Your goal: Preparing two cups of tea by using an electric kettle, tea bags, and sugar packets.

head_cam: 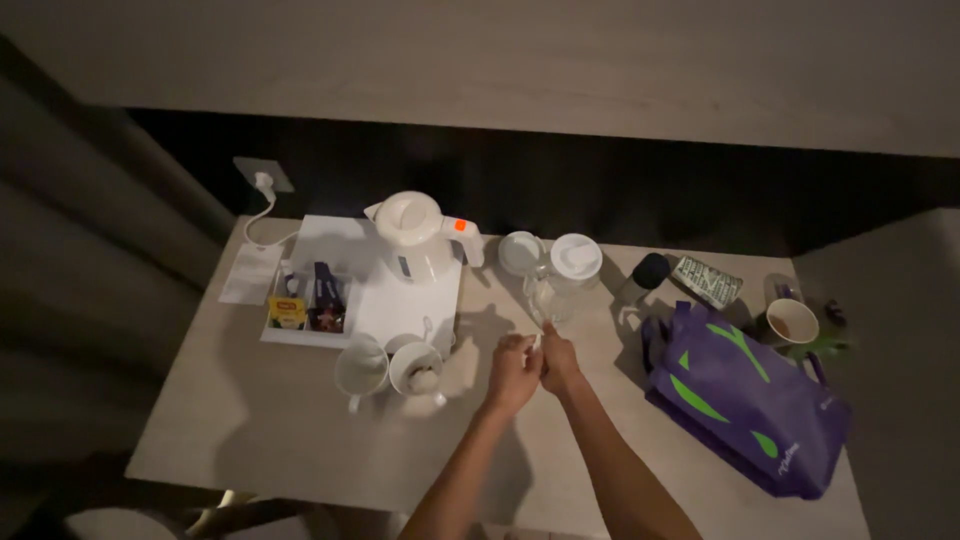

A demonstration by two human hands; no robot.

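Small white packet (537, 341) pinched in both hands' (513, 372) grip beside two mugs (360, 371).

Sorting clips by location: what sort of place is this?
Probably a hotel room's drinks corner: a white electric kettle on a tray with tea sachets, two white cups, dim lighting.

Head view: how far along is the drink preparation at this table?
Done: two white mugs stand by the tray, one with something pale inside. In hand: left hand and right hand together pinch a small pale item. Left: the kettle sits untouched.
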